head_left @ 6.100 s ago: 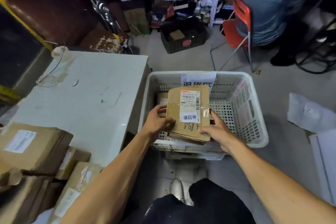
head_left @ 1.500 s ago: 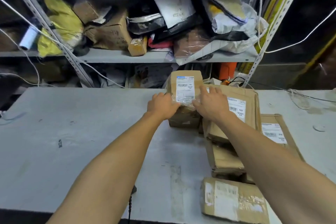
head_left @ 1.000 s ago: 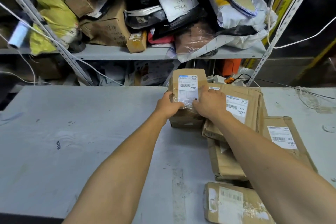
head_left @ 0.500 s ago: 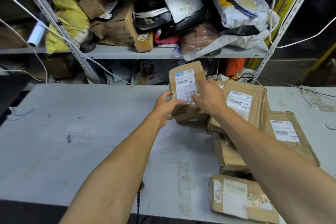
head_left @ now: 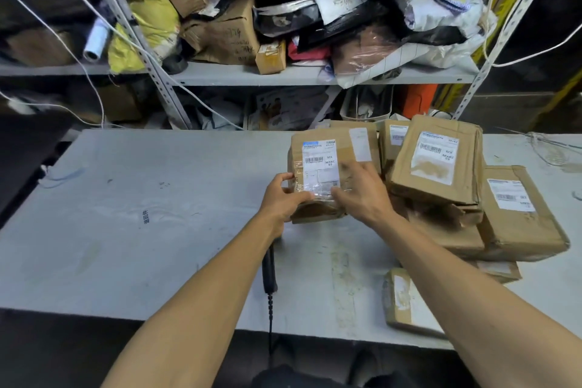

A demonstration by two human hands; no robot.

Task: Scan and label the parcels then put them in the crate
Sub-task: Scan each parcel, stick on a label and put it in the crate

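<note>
A small brown cardboard parcel [head_left: 318,167] with a white barcode label facing me is held just above the grey table [head_left: 157,224]. My left hand [head_left: 282,198] grips its lower left corner. My right hand [head_left: 362,192] holds its lower right side, blurred by motion. A black handheld scanner [head_left: 269,268] on a coiled cable lies on the table under my left forearm. The crate is out of view.
A pile of labelled cardboard parcels [head_left: 441,167] sits to the right of the held one, with another parcel [head_left: 406,302] near the front edge. A metal shelf [head_left: 283,75] behind the table is crammed with bags and boxes. White cords [head_left: 94,85] hang at the left.
I turned from the white crate to the table, took the small parcel off the pile with both hands, and now draw it toward me and slightly left.
</note>
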